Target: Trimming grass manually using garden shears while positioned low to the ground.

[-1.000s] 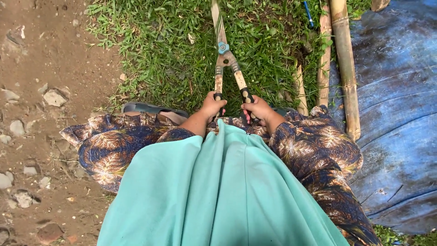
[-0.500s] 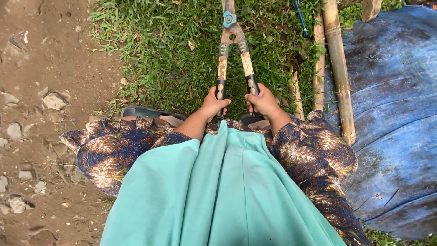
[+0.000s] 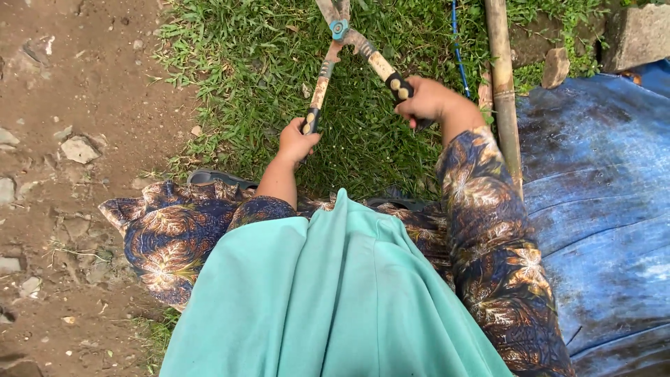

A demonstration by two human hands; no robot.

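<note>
Shears [image 3: 340, 31] lie stretched out over the grass [image 3: 251, 77], pointing away from the person, with both hands on them. The left hand [image 3: 296, 143] is clenched round the end of the left handle [image 3: 315, 105], and the right hand [image 3: 427, 101] grips the black end of the right handle [image 3: 387, 72]. The hands are well apart, so the handles splay into a wide V from the blue pivot bolt [image 3: 338, 29]; that spread suggests the blades are parted, though they run off the top edge of the view and cannot be checked. Holding each handle at its far end gives the most leverage. A bamboo pole [image 3: 501, 84] lies along the grass's right edge, just beside the right hand, with a blue tarp [image 3: 600, 181] beyond it. Bare, stony dirt [image 3: 77, 139] borders the grass on the left. A sandal [image 3: 216, 179] peeks out at the near edge of the grass, under the patterned sleeve [image 3: 174, 237].
</note>
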